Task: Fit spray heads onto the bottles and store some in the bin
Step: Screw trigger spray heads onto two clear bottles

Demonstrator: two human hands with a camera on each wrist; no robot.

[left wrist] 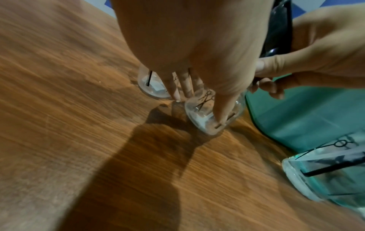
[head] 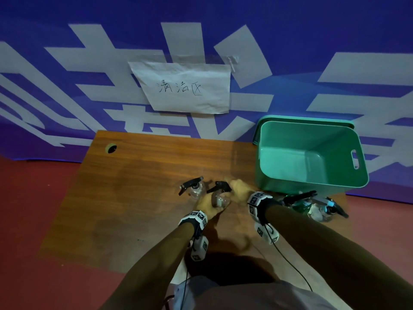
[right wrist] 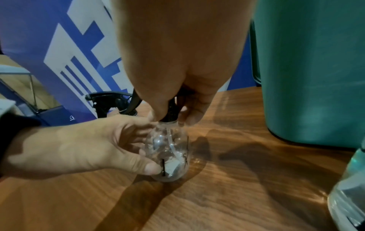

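Observation:
A small clear bottle [right wrist: 171, 153] stands on the wooden table [head: 138, 198], and my left hand [head: 209, 203] grips its body from the left. My right hand [head: 238, 189] pinches the black spray head's collar [right wrist: 170, 113] at the bottle's neck. In the left wrist view my left fingers [left wrist: 221, 106] wrap the same clear bottle [left wrist: 207, 115]. A second clear bottle with a black spray head [head: 193, 186] stands just left of it. The green bin [head: 308, 153] sits at the table's right, with nothing visible inside.
Two more clear bottles with black spray heads [head: 312, 204] stand by the bin's near corner, right of my right wrist. A handwritten paper sign [head: 183, 88] hangs on the blue wall behind. A cable hole [head: 111, 148] lies at the table's far left.

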